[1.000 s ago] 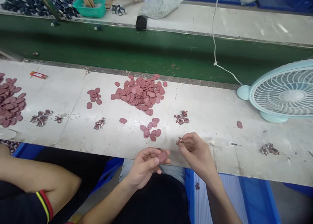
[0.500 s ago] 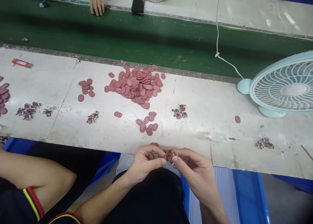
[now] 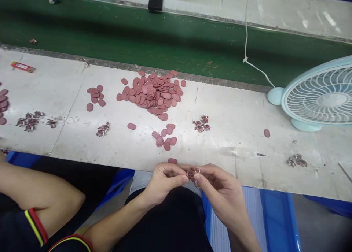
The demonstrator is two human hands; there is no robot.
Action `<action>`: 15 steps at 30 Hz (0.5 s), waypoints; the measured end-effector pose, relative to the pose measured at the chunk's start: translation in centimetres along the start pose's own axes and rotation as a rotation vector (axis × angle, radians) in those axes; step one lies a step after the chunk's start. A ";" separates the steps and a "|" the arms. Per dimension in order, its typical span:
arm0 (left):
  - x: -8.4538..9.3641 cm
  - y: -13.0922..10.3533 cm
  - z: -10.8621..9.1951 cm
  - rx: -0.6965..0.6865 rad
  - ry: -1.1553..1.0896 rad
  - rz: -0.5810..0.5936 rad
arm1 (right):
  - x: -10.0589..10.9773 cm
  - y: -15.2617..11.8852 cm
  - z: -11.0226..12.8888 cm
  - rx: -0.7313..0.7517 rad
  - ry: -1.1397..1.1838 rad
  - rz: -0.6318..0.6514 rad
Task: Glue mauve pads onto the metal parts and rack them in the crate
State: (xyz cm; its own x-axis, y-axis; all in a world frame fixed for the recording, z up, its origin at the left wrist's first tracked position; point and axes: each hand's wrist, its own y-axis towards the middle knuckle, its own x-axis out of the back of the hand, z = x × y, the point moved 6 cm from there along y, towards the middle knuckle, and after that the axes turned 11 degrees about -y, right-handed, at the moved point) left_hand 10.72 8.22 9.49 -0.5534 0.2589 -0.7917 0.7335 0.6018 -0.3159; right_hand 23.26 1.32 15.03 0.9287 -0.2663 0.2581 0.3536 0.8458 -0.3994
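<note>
- At L, near edge, see co-worker's bent arm (image 3: 46, 193) w/ red-yellow sleeve trim.
- Under desk (image 3: 220, 145), R side, see part of blue crate (image 3: 277, 215).
- W/ L hand (image 3: 165, 180), pinching reddish disc (image 3: 189, 174) betw. thumb & fingers; clamped shut on it, just off desk's near edge.
- W/ R hand (image 3: 222, 186), gripping small brown-white piece (image 3: 197, 171) betw. thumb & fingertips; held right up against disc, exact contact too small to tell.
- Just beyond L hand, at desk edge, see edge disc (image 3: 172, 160).
- Farther R, see piece cluster (image 3: 297, 160) & thin dark-tipped item (image 3: 262, 155).
- Mid-desk, see loose disc group (image 3: 163, 138), w/ side disc (image 3: 131, 126) to its L & R-side disc (image 3: 267, 133) well apart, toward fan.
- Abt. same depth, see center cluster (image 3: 201, 123), L cluster (image 3: 103, 129) & far-L cluster (image 3: 30, 121).
- Behind those, see big disc heap (image 3: 154, 92), w/ small disc group (image 3: 95, 96) to its L.
- At R, see lt.-blue fan (image 3: 330, 98), upright, w/ white cord (image 3: 246, 43) running back.
- Near desk's far edge, L, see red-yellow packet (image 3: 23, 66).
- Past desk, see green strip (image 3: 137, 43), then far desk (image 3: 214, 6) w/ blk. box (image 3: 155, 1) at its edge.
</note>
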 end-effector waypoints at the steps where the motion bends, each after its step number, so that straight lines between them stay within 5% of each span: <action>1: 0.0 0.0 0.0 -0.006 0.001 -0.003 | -0.1 0.0 -0.1 -0.005 0.012 0.000; 10: -0.8 0.2 -0.4 0.011 0.050 0.032 | 0.9 -0.6 1.2 0.100 -0.225 -0.030; 15: -0.8 0.2 -0.3 -0.002 0.058 0.011 | 0.6 -0.5 0.8 0.045 -0.095 -0.020</action>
State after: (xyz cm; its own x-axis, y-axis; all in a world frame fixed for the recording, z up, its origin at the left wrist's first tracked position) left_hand 11.16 8.38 10.22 -0.5674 0.3085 -0.7634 0.7386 0.6005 -0.3063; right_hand 23.57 1.05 16.07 0.9057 -0.2403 0.3492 0.3650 0.8612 -0.3538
